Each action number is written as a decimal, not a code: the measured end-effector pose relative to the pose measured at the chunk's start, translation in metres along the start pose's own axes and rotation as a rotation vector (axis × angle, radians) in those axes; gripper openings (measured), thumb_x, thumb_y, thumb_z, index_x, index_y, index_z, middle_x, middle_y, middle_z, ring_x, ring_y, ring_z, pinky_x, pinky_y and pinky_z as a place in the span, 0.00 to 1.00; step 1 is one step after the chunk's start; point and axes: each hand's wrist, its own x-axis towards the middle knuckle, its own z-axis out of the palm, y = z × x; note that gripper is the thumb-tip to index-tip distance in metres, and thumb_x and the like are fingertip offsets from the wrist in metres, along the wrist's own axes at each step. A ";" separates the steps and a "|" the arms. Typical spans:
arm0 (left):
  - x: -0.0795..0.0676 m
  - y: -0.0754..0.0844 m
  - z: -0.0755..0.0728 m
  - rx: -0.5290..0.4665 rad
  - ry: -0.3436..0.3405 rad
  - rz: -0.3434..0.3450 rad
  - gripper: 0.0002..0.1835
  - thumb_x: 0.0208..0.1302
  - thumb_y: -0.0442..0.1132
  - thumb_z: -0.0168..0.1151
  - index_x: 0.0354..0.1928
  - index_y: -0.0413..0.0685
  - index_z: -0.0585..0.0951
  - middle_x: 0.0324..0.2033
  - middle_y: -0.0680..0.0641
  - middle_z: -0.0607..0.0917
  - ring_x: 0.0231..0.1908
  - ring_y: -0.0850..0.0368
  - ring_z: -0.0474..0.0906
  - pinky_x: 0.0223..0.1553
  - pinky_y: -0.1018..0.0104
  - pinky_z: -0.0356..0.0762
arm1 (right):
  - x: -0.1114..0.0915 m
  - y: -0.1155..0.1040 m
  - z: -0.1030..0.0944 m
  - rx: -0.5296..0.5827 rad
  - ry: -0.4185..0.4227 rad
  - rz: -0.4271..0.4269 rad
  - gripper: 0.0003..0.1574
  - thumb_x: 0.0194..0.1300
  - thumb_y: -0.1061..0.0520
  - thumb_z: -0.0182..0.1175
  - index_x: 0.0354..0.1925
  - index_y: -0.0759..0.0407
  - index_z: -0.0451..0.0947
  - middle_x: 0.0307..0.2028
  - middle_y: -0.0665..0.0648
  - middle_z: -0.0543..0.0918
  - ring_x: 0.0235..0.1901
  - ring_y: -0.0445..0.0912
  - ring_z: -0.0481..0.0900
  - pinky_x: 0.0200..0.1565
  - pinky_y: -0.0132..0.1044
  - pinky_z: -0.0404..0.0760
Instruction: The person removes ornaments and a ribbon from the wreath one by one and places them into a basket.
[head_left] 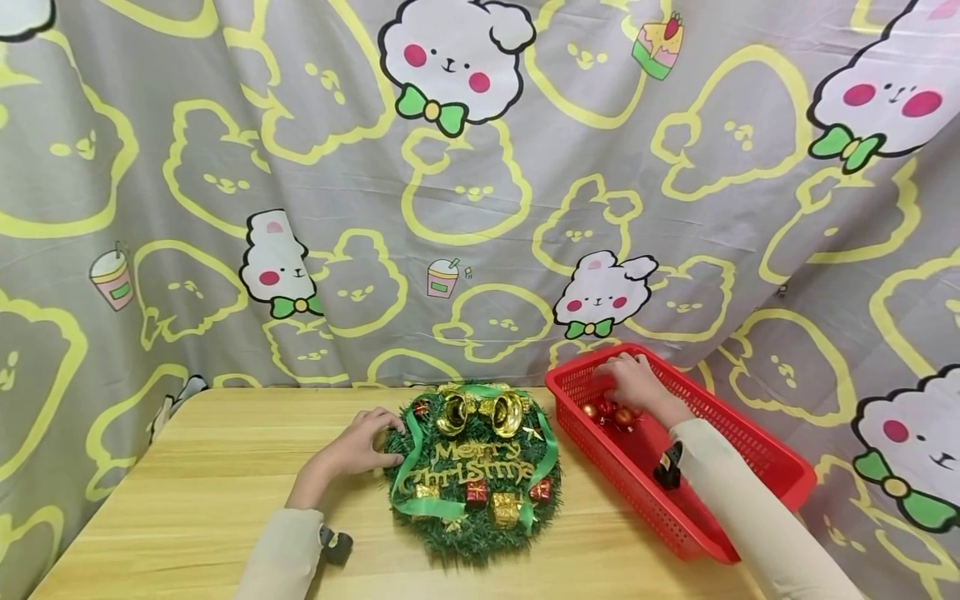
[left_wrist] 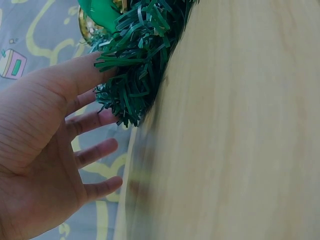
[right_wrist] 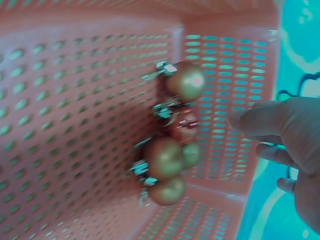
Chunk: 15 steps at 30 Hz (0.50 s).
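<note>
A green tinsel Christmas wreath [head_left: 476, 537] lies on the table, with gold bells [head_left: 504, 414], small gift boxes [head_left: 476, 493], green ribbon and gold "Merry Christmas" lettering. My left hand [head_left: 347, 457] is at its left edge; in the left wrist view the thumb and a finger touch the tinsel [left_wrist: 132, 80], their tips partly hidden, while the other fingers stay spread. My right hand [head_left: 636, 385] reaches over the far end of a red plastic basket [head_left: 757, 412]. Several gold and red baubles [right_wrist: 165, 157] lie inside; in the right wrist view the fingers are apart from them and hold nothing.
The light wooden table [head_left: 217, 450] carries both wreath and basket. Behind it hangs a grey curtain [head_left: 480, 275] with cartoon prints, close to the table's back edge. Perforated basket walls stand around the baubles.
</note>
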 end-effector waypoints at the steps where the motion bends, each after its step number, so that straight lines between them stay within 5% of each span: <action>1: 0.000 0.000 0.000 0.000 0.000 0.000 0.19 0.59 0.46 0.76 0.49 0.54 0.79 0.54 0.49 0.77 0.57 0.42 0.68 0.58 0.38 0.70 | 0.001 -0.001 -0.003 0.012 0.006 0.007 0.22 0.55 0.66 0.74 0.51 0.61 0.86 0.49 0.63 0.87 0.52 0.60 0.76 0.50 0.58 0.65; 8: 0.000 -0.001 0.001 0.005 -0.004 -0.005 0.19 0.59 0.46 0.76 0.49 0.54 0.78 0.53 0.49 0.77 0.57 0.43 0.68 0.59 0.38 0.70 | 0.009 -0.011 -0.023 0.074 0.072 0.024 0.21 0.58 0.62 0.74 0.52 0.60 0.86 0.50 0.61 0.88 0.52 0.59 0.77 0.47 0.53 0.63; 15: 0.000 -0.001 0.001 0.003 -0.005 -0.013 0.19 0.59 0.46 0.75 0.49 0.53 0.78 0.53 0.49 0.77 0.58 0.42 0.67 0.59 0.38 0.70 | 0.021 -0.036 -0.041 0.138 0.112 -0.046 0.19 0.60 0.61 0.73 0.51 0.57 0.87 0.47 0.59 0.89 0.48 0.55 0.77 0.48 0.53 0.62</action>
